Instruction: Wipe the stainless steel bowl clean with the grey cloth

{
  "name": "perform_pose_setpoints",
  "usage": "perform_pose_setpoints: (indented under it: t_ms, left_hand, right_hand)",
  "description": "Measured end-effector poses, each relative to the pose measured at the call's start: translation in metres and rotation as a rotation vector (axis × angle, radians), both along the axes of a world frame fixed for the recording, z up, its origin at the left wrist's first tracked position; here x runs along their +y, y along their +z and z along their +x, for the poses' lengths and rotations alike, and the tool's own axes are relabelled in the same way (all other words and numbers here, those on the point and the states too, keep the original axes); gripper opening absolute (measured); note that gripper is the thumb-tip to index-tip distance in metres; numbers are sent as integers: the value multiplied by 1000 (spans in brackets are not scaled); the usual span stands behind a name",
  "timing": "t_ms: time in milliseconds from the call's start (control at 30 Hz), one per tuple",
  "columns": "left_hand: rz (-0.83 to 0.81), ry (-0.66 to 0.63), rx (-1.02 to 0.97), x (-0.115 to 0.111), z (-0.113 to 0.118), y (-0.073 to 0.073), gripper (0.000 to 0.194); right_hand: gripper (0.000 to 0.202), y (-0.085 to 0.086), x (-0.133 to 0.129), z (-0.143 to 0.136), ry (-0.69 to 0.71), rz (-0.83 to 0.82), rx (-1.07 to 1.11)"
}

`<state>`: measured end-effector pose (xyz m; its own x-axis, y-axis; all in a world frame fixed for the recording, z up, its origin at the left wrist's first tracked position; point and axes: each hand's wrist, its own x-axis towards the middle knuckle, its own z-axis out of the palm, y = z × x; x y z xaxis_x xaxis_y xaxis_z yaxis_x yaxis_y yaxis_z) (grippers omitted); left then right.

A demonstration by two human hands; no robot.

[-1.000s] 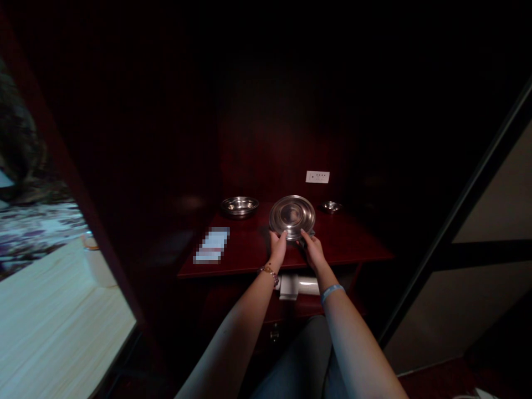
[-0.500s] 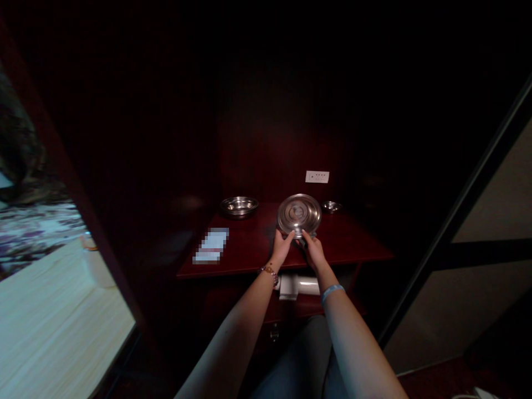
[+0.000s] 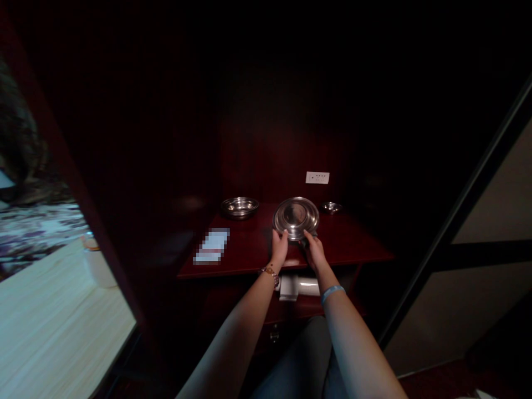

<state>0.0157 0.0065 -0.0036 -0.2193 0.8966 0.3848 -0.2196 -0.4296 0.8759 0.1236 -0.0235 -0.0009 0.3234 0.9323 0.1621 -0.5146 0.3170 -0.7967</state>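
A round shiny metal plate [image 3: 296, 217] is held up, tilted, over the dark red shelf [image 3: 249, 252]. My left hand [image 3: 280, 247] grips its near edge on the left, the thumb on top. On the right of that edge, my right hand [image 3: 313, 247] holds it too, with the thumb on the rim and the fingers underneath, mostly hidden. Behind and to the left rests a metal bowl or stack of bowls [image 3: 240, 206]. A smaller metal bowl [image 3: 331, 208] sits at the back right.
A blurred-out pale rectangle [image 3: 212, 246] lies at the shelf's left. White items [image 3: 299, 287] are on a lower level. A white socket plate [image 3: 317, 177] is on the back wall. Dark side walls flank the shelf; a pale wooden table [image 3: 58, 316] stands left.
The plate has shifted slightly left and down and turned a little in my hands. My left thumb has moved left along the rim, so my hands are farther apart.
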Motion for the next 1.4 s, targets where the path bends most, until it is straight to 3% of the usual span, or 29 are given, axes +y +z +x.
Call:
perform_pose_setpoints:
  t_ms: [400, 667, 800, 1133, 1300, 1400]
  left_hand:
    - [-54, 139, 76, -6, -3, 4, 27]
    - [-20, 98, 43, -4, -2, 2, 69]
    - [-46, 82, 8, -6, -2, 2, 79]
    - [138, -1, 14, -15, 3, 9, 67]
    - [110, -46, 14, -14, 2, 8, 66]
    - [68, -14, 33, -11, 1, 6, 49]
  right_hand:
    - [39, -6, 6, 0, -47, 0, -45]
    - [30, -2, 0, -1, -40, -32, -32]
    - [30, -2, 1, -1, -26, -37, -38]
    - [28, -8, 9, 0, -110, -57, 17]
    - [28, -11, 10, 1, -113, -35, -5]
    - [26, -12, 10, 1, -84, -4, -85]
